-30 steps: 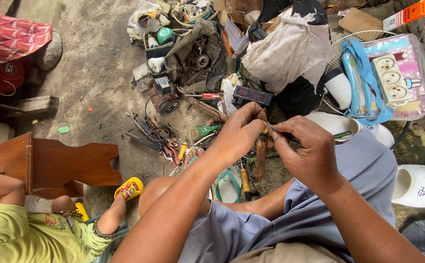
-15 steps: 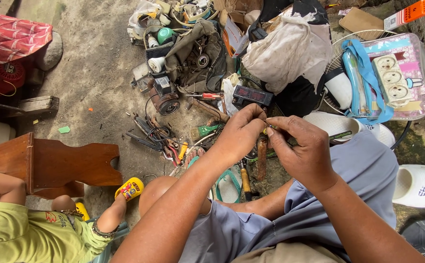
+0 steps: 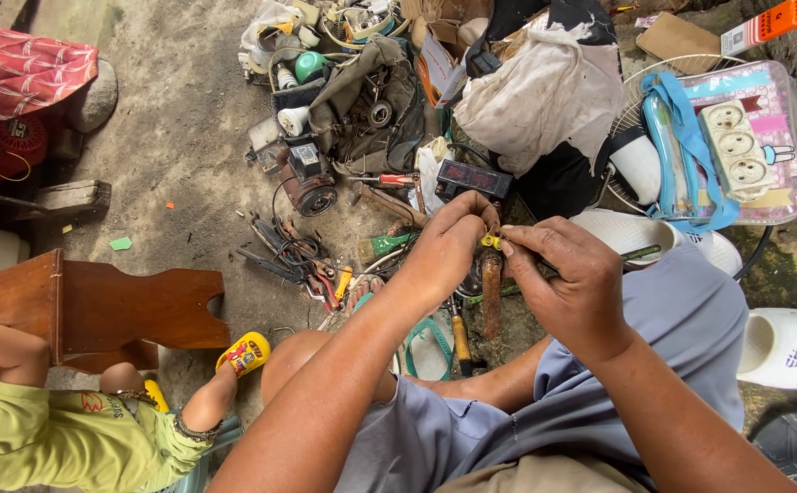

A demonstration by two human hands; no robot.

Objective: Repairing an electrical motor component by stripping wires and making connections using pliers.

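Observation:
My left hand point(image 3: 448, 248) and my right hand point(image 3: 570, 278) meet in front of me over the ground. Between their fingertips they pinch a small yellow part point(image 3: 492, 241), with a thin wire running off to the right under my right hand. Both hands are closed on it. Below them on the ground lie a rusty tool point(image 3: 490, 294) and a screwdriver with a yellow handle point(image 3: 459, 336). My knees in grey-blue shorts point(image 3: 672, 319) are under the hands.
A pile of tools, wires, a small motor point(image 3: 310, 192) and a grey bag point(image 3: 371, 100) lies ahead. At right are a clear plastic case with a power strip point(image 3: 745, 146) and white sandals point(image 3: 786, 347). A child in green point(image 3: 69, 438) sits by a wooden stool point(image 3: 97, 306) at left.
My hands have shifted slightly, fingers reworking the small yellow part between them. The rest is as it was.

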